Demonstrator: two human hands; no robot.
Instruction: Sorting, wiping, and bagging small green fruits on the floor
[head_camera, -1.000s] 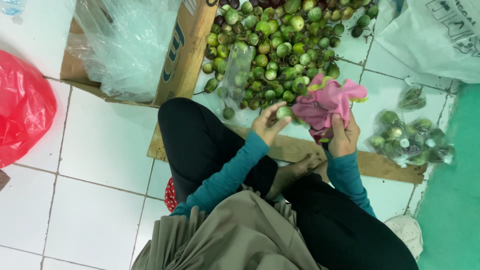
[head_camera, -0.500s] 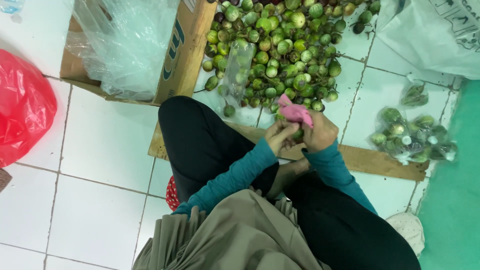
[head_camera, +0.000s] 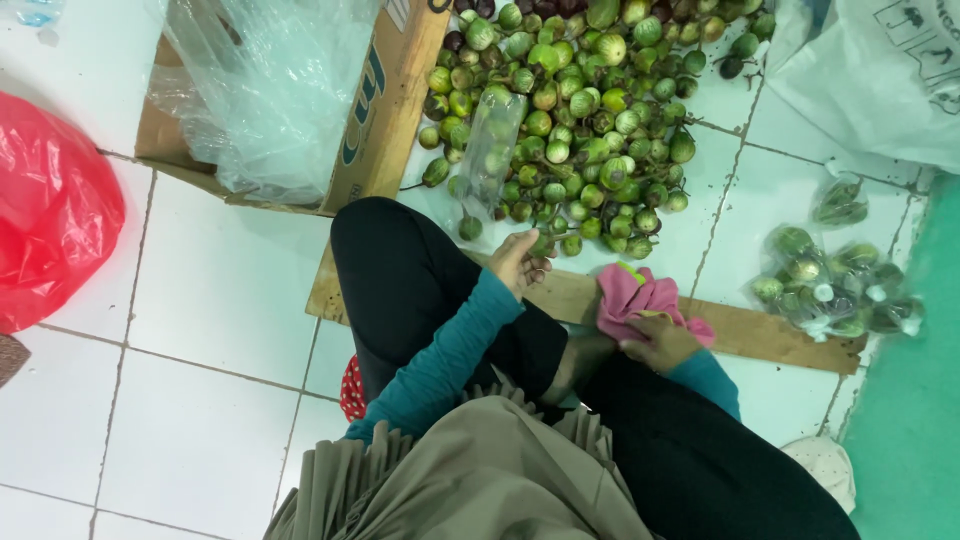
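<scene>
Sleeves: long, teal, close-fitting knit | Trousers: black, plain | Overgarment: olive-grey pleated fabric draped at the chest | left hand (head_camera: 522, 262), right hand (head_camera: 660, 342): bare, ungloved

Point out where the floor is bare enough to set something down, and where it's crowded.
Bare white tile lies between the red plastic bag, the cardboard box and the person's knee. A smaller patch sits between the pile of green eggplants and the bagged eggplants. It is crowded around the left hand at the pile's edge.

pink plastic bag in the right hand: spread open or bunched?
Bunched. The pink plastic bag is crumpled into a wad in the right hand, no open mouth showing. The left hand reaches to the green round eggplants.
</scene>
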